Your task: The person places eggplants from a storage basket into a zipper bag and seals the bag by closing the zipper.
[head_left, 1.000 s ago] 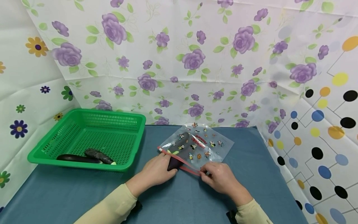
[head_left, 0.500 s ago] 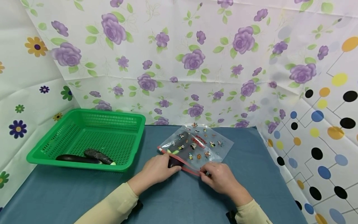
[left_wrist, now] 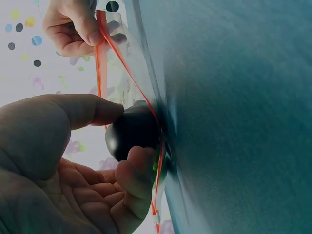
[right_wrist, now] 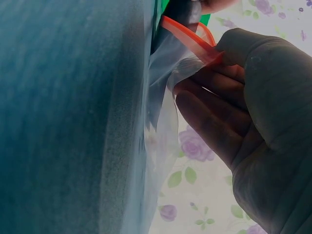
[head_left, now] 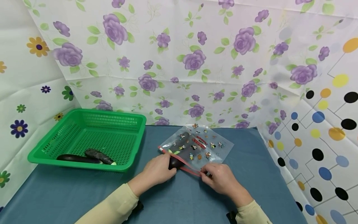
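A clear zip bag [head_left: 208, 141] with small cartoon prints and a red zip edge lies on the table, its mouth facing me. Dark eggplant [head_left: 185, 144] shape and green stem ends show through the plastic. My left hand [head_left: 157, 169] grips the rounded dark end of an eggplant [left_wrist: 130, 130] at the mouth, thumb on one side and fingers on the other; the rest runs into the bag. At the mouth's right corner, my right hand [head_left: 219, 177] pinches the red zip edge [right_wrist: 192, 39] between thumb and index finger.
To the left stands a green perforated basket [head_left: 137, 137]. Inside it, near the front rim, lie a smooth dark eggplant [head_left: 78, 158] and a rough, dark one [head_left: 99, 155]. Blue cloth [head_left: 179, 202] covers the table. Patterned sheets [head_left: 167, 62] rise behind and at both sides.
My left hand and thumb shift slightly at the eggplant's end. My right hand keeps hold of the bag's edge in the same spot; the basket stays put.
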`<state>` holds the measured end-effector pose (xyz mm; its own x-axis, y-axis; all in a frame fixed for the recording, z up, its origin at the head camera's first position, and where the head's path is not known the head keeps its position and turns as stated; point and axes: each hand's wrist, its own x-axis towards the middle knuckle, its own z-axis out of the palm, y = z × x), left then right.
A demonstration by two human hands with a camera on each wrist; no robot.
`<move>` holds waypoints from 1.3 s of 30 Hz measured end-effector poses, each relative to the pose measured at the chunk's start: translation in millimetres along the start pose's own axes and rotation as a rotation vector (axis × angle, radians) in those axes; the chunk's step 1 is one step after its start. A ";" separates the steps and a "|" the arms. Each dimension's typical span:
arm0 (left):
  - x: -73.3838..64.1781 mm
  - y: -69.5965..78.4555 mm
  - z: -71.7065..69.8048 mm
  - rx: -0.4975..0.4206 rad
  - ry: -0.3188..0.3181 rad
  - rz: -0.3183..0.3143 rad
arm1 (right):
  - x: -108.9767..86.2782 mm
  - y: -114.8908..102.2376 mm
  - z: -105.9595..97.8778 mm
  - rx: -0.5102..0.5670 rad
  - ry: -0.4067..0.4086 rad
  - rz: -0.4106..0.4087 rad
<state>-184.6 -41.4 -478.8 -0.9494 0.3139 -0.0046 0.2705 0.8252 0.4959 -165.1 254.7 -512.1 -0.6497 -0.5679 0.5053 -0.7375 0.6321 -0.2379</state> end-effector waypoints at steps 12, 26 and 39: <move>2.8 2.0 2.1 0.009 0.019 -0.001 | -0.8 0.3 0.0 -0.006 0.001 -0.003; 11.5 1.6 9.6 0.048 0.036 0.021 | -1.0 0.2 0.2 0.005 0.007 -0.013; 16.8 0.6 13.3 0.107 0.071 0.075 | -0.2 1.1 0.7 -0.004 0.003 -0.020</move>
<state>-198.3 -29.4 -490.1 -0.9337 0.3458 0.0924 0.3530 0.8470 0.3974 -165.9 255.1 -513.1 -0.6345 -0.5790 0.5119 -0.7495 0.6226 -0.2248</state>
